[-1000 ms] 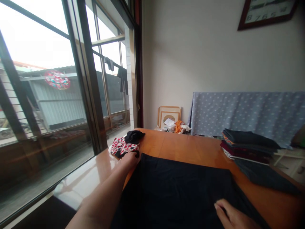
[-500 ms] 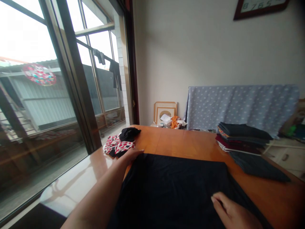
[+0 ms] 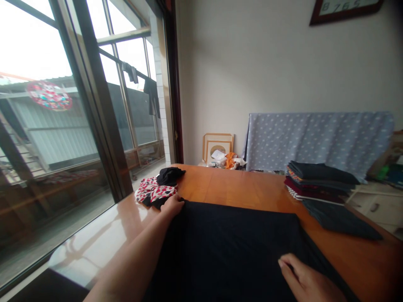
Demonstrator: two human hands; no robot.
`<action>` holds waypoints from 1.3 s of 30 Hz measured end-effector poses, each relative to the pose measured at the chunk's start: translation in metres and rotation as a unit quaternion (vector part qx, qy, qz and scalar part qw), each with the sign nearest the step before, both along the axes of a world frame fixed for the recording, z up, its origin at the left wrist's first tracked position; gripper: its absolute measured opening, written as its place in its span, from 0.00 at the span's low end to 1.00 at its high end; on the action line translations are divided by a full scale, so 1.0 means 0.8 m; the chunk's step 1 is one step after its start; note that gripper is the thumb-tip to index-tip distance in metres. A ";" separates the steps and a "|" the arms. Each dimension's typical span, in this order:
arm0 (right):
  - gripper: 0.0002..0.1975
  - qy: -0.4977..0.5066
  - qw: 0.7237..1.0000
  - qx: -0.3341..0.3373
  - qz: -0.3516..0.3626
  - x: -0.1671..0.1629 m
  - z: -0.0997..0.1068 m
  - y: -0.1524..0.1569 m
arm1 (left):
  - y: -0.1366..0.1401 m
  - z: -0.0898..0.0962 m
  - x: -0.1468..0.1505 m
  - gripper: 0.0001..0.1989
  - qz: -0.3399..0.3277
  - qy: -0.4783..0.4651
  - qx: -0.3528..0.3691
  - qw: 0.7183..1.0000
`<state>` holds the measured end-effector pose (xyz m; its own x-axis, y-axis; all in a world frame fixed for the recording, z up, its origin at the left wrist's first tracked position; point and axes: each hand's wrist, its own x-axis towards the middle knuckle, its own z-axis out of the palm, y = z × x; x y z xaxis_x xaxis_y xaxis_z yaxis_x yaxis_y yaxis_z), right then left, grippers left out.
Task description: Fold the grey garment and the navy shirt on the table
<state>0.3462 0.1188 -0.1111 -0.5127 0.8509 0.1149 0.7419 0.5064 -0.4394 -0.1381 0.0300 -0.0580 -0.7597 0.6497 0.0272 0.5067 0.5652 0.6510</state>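
Note:
A dark navy garment [image 3: 239, 247] lies spread over the wooden table in front of me, its far edge nearly straight. My left hand [image 3: 174, 205] reaches to its far left corner, fingers closed on the cloth there. Beside that hand is a heap of white cloth with a red and black print [image 3: 154, 191], with a black cloth bundle [image 3: 170, 175] behind it. Over the garment's right side is my right hand [image 3: 300, 274], thumb and fingers drawn together; whether cloth is pinched between them is hidden.
On the right of the wooden table [image 3: 229, 184] stands a stack of folded clothes [image 3: 317, 180], with a dark grey folded garment [image 3: 343, 220] at its foot. A blue dotted cover [image 3: 315, 138] hangs behind. Tall windows [image 3: 85, 105] run along the left.
The left hand's fingers were stretched out at the far left corner and have now closed on it, drawing slightly left. The right hand stays nearly where it was.

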 end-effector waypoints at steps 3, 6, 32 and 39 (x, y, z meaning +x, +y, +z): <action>0.17 0.010 1.000 0.006 0.007 -0.001 0.000 0.000 | 0.001 -0.001 0.002 0.14 0.020 0.066 -0.041 0.997; 0.17 0.009 1.000 0.012 0.004 -0.002 0.001 -0.002 | 0.004 0.006 0.012 0.15 0.019 0.126 -0.059 0.990; 0.09 0.006 0.997 0.079 -0.017 -0.016 0.045 -0.027 | 0.015 -0.043 0.091 0.41 -0.118 0.250 -0.192 0.942; 0.14 0.119 0.993 -0.003 -0.008 0.011 0.059 0.004 | 0.015 -0.073 0.080 0.39 -0.111 0.288 -0.172 0.935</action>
